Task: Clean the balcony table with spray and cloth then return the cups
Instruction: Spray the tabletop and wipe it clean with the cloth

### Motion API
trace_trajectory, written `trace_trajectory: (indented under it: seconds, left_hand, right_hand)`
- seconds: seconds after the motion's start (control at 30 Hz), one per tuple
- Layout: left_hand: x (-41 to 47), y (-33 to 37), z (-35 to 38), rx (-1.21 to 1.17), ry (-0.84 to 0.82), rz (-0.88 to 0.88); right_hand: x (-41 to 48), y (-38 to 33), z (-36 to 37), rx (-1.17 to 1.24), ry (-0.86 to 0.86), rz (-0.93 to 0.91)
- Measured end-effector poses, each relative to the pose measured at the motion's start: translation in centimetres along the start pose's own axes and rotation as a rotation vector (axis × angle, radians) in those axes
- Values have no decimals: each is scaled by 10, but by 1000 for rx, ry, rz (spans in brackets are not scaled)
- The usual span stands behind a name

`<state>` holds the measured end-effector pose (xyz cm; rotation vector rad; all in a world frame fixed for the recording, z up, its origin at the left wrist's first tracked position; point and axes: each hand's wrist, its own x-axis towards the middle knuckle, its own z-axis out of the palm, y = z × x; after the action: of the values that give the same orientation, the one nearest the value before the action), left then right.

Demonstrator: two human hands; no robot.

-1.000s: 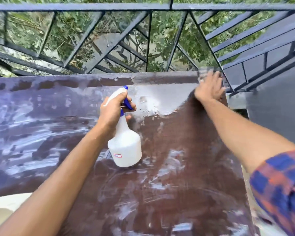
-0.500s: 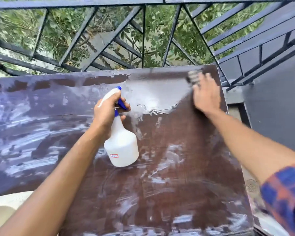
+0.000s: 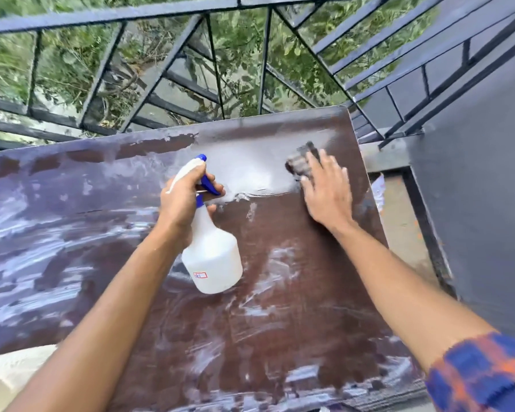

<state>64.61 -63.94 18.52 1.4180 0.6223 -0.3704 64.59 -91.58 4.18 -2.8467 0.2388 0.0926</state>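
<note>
The brown balcony table [image 3: 295, 322] is wet and streaked with white smears. My left hand [image 3: 185, 200] grips the neck and blue trigger of a white spray bottle [image 3: 213, 263], held over the table's middle with its nozzle toward the far edge. My right hand [image 3: 327, 188] lies flat with straight fingers pressing a dark grey cloth [image 3: 302, 159] onto the table near its far right corner. Only the cloth's far end shows past my fingers. No cups are in view.
A dark metal railing [image 3: 214, 72] runs just behind the table, with greenery beyond. A grey wall [image 3: 473, 233] stands to the right, across a narrow gap of floor [image 3: 405, 221]. A pale rounded object [image 3: 9, 373] sits at the table's near left edge.
My right hand has slid the cloth from the far right corner leftward and slightly nearer across the wet patch. The left hand keeps holding the bottle in about the same place.
</note>
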Motion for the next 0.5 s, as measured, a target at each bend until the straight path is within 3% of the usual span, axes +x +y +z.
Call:
trace_trajectory:
  seconds: [0.13, 0.33, 0.4, 0.5]
  left_hand:
    - [-7, -3, 11, -17, 1, 4]
    - [-16, -12, 17, -19, -18, 14]
    - [-20, -15, 18, -9, -11, 17]
    - [-24, -20, 21, 13, -19, 8]
  right_hand:
    - [19, 52, -19, 68, 52, 226]
    - [73, 39, -28, 110, 31, 341]
    - [61, 33, -26, 66, 7, 223]
    - [11, 42, -17, 57, -13, -145]
